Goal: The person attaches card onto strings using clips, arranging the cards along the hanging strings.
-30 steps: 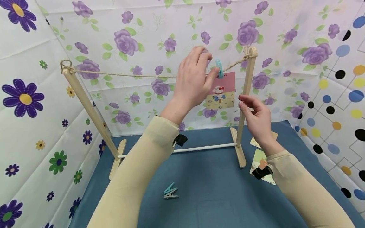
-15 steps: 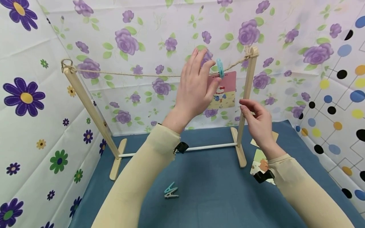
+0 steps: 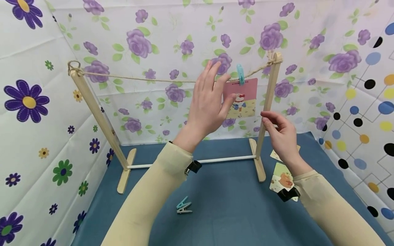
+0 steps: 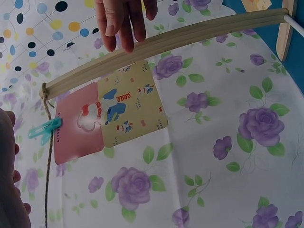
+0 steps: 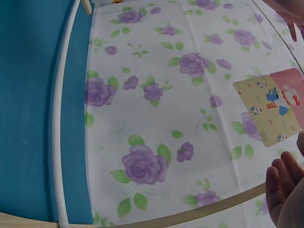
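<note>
A pink and yellow card (image 3: 243, 99) hangs from the twine line (image 3: 138, 79), held by a light blue clothespin (image 3: 240, 74). My left hand (image 3: 217, 90) floats just left of the card with straight fingers and holds nothing. My right hand (image 3: 268, 121) is beside the right wooden post (image 3: 269, 92), fingers loosely curled and empty. In the left wrist view the card (image 4: 109, 114) and clothespin (image 4: 42, 130) hang by the post (image 4: 190, 35), with the right hand's fingers (image 4: 123, 23) at the post. In the right wrist view the card (image 5: 275, 111) shows before the floral backdrop.
The wooden rack stands on the blue table (image 3: 231, 218), with a left post (image 3: 98, 118) and a white bottom rod (image 3: 221, 159). A teal clothespin (image 3: 184, 206) lies near the front. Two cards (image 3: 281, 177) lie right of the rack. Floral and dotted sheets close in all sides.
My left hand has let go of the blue clothespin, straightened its fingers and drawn down and back from the line. The right hand has sunk slightly beside the post.
</note>
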